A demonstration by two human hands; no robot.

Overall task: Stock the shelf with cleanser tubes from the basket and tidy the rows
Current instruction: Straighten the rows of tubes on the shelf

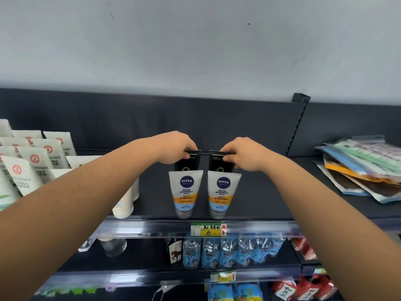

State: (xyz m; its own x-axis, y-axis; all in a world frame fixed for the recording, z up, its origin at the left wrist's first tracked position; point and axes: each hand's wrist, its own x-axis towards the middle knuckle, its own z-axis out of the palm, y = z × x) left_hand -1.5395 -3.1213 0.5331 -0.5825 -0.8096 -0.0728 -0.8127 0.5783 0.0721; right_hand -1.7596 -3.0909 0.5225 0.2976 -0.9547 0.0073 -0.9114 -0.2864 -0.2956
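So: dark top shelf [260,192] carries white pouches [36,161] at left, loose packet stack [360,168] at right. Left hand [175,148] and right hand [240,154] are both curled, each pinching a tube top mid-shelf. Two white Nivea tubes [185,192] stand cap-down at the front edge. The pinched ones, left black tube [187,162] and right black tube [219,162], are upright just behind them.

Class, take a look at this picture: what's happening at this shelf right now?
A person is stocking a dark store shelf. The left hand grips the top of the left black cleanser tube, the right hand the right black cleanser tube. Each is behind one of two white, orange-banded Nivea tubes at the shelf's front. No basket is in view.
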